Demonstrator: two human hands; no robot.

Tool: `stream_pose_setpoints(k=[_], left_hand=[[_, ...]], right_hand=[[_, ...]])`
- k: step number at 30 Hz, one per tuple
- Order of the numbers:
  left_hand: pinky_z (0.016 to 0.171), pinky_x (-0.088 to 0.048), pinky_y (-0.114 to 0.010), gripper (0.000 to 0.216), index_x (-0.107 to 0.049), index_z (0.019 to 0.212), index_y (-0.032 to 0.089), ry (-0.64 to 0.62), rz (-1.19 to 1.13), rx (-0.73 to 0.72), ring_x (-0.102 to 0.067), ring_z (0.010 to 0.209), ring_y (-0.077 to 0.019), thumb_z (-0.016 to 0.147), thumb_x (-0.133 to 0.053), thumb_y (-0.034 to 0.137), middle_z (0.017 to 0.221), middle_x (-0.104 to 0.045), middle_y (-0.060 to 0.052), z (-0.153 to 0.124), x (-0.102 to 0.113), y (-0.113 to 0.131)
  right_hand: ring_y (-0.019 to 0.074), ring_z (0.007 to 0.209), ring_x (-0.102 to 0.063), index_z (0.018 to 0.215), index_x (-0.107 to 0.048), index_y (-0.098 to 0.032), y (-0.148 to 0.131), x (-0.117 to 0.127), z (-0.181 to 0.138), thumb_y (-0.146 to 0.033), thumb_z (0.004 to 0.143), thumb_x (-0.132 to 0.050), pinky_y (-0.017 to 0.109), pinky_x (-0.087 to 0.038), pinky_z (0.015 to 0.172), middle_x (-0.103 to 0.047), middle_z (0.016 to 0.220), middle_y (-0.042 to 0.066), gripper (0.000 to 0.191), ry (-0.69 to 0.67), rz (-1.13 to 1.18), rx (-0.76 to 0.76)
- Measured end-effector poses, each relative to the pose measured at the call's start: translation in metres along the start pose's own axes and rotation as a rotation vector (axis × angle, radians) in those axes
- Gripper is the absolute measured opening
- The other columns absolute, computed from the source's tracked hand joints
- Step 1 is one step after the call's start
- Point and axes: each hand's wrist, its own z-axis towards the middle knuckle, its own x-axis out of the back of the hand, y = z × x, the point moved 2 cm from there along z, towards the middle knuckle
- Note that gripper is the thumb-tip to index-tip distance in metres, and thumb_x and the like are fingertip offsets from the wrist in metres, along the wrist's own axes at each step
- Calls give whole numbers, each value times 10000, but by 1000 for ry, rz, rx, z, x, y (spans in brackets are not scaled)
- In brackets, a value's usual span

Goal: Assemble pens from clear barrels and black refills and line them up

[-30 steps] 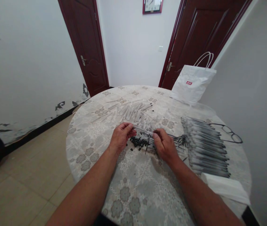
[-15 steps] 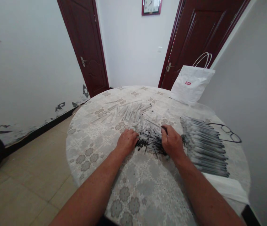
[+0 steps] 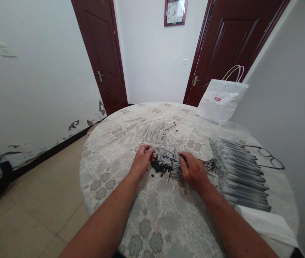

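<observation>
A slim clear pen (image 3: pixel 165 150) spans the gap between my hands above the piles. My right hand (image 3: pixel 194 170) is closed around its right end. The fingers of my left hand (image 3: pixel 142 161) pinch at its left end; whether a small part is also between them I cannot make out. Below lie several small black caps (image 3: pixel 161 167), nearest my left hand. Dark thin refills (image 3: pixel 172 168) are heaped beside the caps, partly hidden by my right hand. Clear pen barrels (image 3: pixel 152 132) lie loose beyond my hands, with small whitish pieces (image 3: pixel 170 142) in front of them.
To the right, a row of pens (image 3: pixel 242 175) lies side by side, with eyeglasses (image 3: pixel 270 157) beyond it. A white paper bag (image 3: pixel 222 102) stands at the back right. White material (image 3: pixel 266 222) lies near the right edge of the round table with its patterned cloth (image 3: pixel 147 208).
My right hand has moved left with the pen, and its left end now meets my left hand's fingers. More black caps show. The whole view has tilted slightly upward.
</observation>
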Motion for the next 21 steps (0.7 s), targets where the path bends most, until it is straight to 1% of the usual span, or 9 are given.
stream_pose_setpoints(k=[1,3,6,9,13,21], left_hand=[[677,-525,-287,194,-569,987,183,2,-167,55,-651,748,-160,860,-618,320,920,-692,-66,1,-1,1],[722,-546,-284,241,-538,984,181,0,-423,99,-678,810,-158,824,-683,289,994,-712,-89,1,-2,4],[779,-566,-305,326,-538,1082,193,3,-604,98,-700,886,-173,815,-717,249,1063,-719,-98,-1,-2,8],[780,-576,-302,333,-569,1141,192,-3,-644,105,-708,937,-189,839,-702,234,1102,-715,-102,-3,-2,11],[805,-583,-315,237,-586,1056,169,-16,-649,135,-713,976,-210,850,-691,222,1111,-717,-120,-6,-5,13],[831,-584,-340,225,-570,1001,165,-64,-590,135,-721,960,-212,832,-707,224,1093,-730,-137,-7,-9,10]], right_hand=[[213,925,-673,1116,-606,-180,-2,-1,-1,-274,991,-447,329,-514,862,-708,1028,97,223,-15,3,15],[218,934,-675,1121,-610,-177,-4,-3,-2,-263,987,-447,336,-517,866,-709,1039,101,228,-40,3,41],[224,937,-676,1123,-615,-171,-6,-6,-3,-255,982,-450,343,-520,865,-710,1037,103,232,-61,5,61],[226,925,-676,1124,-615,-170,-7,-9,-4,-259,984,-454,346,-523,857,-711,1032,101,231,-77,-6,57],[225,930,-677,1125,-616,-172,-6,-12,-5,-261,987,-457,349,-525,862,-711,1043,101,228,-73,-19,56],[223,932,-675,1128,-621,-165,-6,-14,-4,-260,991,-453,345,-525,865,-714,1050,108,236,-72,-43,76]])
